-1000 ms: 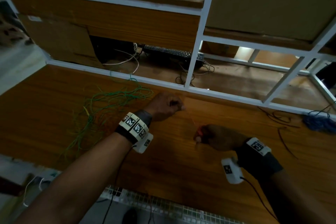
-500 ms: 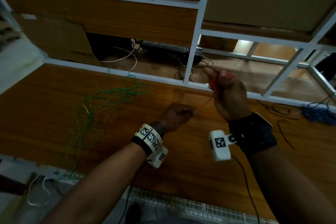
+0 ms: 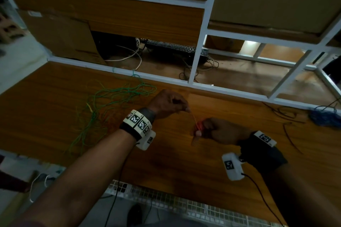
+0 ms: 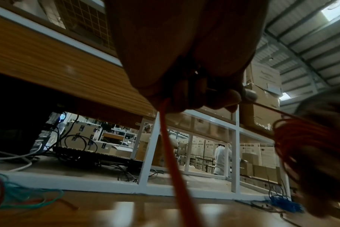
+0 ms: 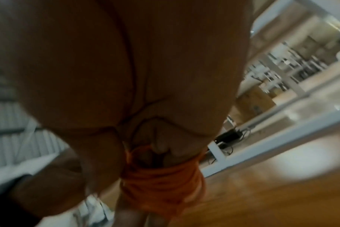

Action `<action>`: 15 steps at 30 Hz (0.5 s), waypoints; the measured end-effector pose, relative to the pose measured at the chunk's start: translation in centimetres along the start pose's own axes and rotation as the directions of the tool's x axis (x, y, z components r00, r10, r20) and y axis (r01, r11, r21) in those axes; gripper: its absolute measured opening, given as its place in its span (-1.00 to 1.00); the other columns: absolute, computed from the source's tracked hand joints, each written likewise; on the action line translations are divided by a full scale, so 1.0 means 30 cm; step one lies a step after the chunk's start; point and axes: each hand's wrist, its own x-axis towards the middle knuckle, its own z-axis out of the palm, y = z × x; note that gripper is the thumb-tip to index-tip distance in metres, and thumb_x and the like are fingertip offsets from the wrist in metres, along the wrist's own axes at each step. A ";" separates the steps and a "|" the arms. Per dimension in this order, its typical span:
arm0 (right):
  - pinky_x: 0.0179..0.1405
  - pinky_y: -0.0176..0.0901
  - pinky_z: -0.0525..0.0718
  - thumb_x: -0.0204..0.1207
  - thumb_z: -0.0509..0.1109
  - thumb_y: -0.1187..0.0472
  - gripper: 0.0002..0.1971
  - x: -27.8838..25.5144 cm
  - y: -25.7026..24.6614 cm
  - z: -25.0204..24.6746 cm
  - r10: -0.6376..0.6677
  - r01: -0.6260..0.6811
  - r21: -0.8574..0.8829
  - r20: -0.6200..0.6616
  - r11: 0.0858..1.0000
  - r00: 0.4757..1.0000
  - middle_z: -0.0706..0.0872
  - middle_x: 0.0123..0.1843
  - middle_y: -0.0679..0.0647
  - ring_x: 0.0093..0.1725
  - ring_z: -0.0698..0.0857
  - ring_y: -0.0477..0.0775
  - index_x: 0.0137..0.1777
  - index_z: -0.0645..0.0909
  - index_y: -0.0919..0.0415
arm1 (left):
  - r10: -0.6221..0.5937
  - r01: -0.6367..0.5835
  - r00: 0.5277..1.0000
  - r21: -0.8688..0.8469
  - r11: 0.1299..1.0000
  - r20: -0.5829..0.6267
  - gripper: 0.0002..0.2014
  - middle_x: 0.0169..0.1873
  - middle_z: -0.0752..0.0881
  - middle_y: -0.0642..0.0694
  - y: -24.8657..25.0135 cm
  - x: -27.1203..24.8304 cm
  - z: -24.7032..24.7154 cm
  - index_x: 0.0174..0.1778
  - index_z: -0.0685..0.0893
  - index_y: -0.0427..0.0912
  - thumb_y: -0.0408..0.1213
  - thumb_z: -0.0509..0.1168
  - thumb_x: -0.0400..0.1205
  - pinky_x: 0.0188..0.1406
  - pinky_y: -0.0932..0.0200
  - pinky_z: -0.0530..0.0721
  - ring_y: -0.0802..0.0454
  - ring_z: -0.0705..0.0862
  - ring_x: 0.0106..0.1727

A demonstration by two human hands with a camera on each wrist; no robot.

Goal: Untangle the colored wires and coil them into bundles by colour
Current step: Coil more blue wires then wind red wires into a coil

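My right hand [image 3: 206, 131] holds a coil of red wire [image 3: 199, 126] wound round its fingers; the right wrist view shows the red turns [image 5: 163, 176] wrapped round them. My left hand [image 3: 172, 104] is a fist that pinches the free red strand [image 4: 169, 138], which runs taut across to the red coil [image 4: 301, 138]. A loose tangle of green wire [image 3: 110, 101] with a yellow piece [image 3: 89, 107] lies spread on the wooden table [image 3: 184, 162], left of my left hand. A blue wire bundle [image 3: 324, 118] sits at the table's far right edge.
Thin dark wires [image 3: 287, 116] lie near the blue bundle. A white metal frame [image 3: 195, 42] borders the table's back edge. Behind it lie a black keyboard [image 3: 177, 49] and white cables [image 3: 129, 57]. A wire mesh shelf [image 3: 166, 202] runs below the table's near edge.
My right hand has swung down from near the white frame to just above the table, carrying the red coil. My left hand stayed beside it, pinching the strand.
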 end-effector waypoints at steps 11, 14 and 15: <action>0.06 -0.11 0.85 0.76 0.20 0.30 -0.80 0.006 -0.124 -0.033 -0.298 0.451 0.892 -0.422 0.032 0.856 0.76 0.28 0.31 0.24 0.81 0.14 0.25 0.61 0.33 | -0.014 0.023 0.999 -0.255 0.967 0.037 -0.86 -0.45 0.69 0.11 0.065 -0.008 0.172 0.07 0.68 -0.37 -0.52 0.23 0.70 -0.53 0.48 0.51 0.33 0.62 -0.49; 0.14 -0.05 0.81 0.86 0.11 0.20 -0.72 0.042 -0.085 -0.043 -0.013 0.619 0.646 -0.687 0.447 0.727 0.82 0.22 0.21 0.28 0.78 0.10 0.27 0.60 0.33 | -0.090 0.112 0.982 -0.130 0.985 0.165 -0.88 -0.44 0.68 0.12 0.038 -0.010 0.216 -0.04 0.72 -0.05 -0.28 0.28 0.73 -0.37 0.34 0.57 0.26 0.61 -0.42; 0.24 -0.06 0.76 0.86 0.15 0.17 -0.72 0.056 -0.050 -0.048 -0.010 0.572 0.463 -0.771 0.677 0.636 0.82 0.20 0.19 0.29 0.77 0.09 0.25 0.63 0.33 | -0.133 0.148 0.974 -0.065 0.987 0.185 -0.86 -0.42 0.70 0.11 0.015 -0.011 0.211 -0.12 0.73 -0.01 -0.18 0.30 0.73 -0.29 0.22 0.61 0.21 0.63 -0.37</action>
